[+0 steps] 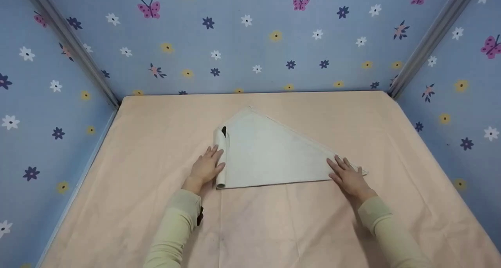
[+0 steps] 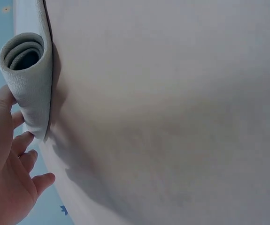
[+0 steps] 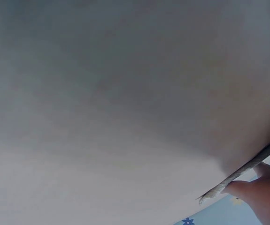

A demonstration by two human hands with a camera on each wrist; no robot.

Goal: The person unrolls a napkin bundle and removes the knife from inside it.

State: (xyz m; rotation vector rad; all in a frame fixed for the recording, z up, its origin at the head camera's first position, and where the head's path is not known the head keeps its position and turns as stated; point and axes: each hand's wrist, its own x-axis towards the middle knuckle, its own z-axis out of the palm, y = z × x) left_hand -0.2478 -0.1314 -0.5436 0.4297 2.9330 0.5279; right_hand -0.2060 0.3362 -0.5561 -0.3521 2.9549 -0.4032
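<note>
White soft fabric sheet [image 1: 270, 154], tapering toward the right, lies flat on a peach fabric-covered tabletop [image 1: 254, 229], its left end wound into a hollow white tube [image 1: 220, 178]. Rolling it well calls, I judge, for even pressure along the tube's whole length and a taut sheet, lest the coil skew. The left hand [image 1: 205, 168] lies along the tube, fingers relaxed; the right hand [image 1: 351, 179], well apart from it, rests extended fingers on the sheet's right end, so the sheet spans between them.
</note>
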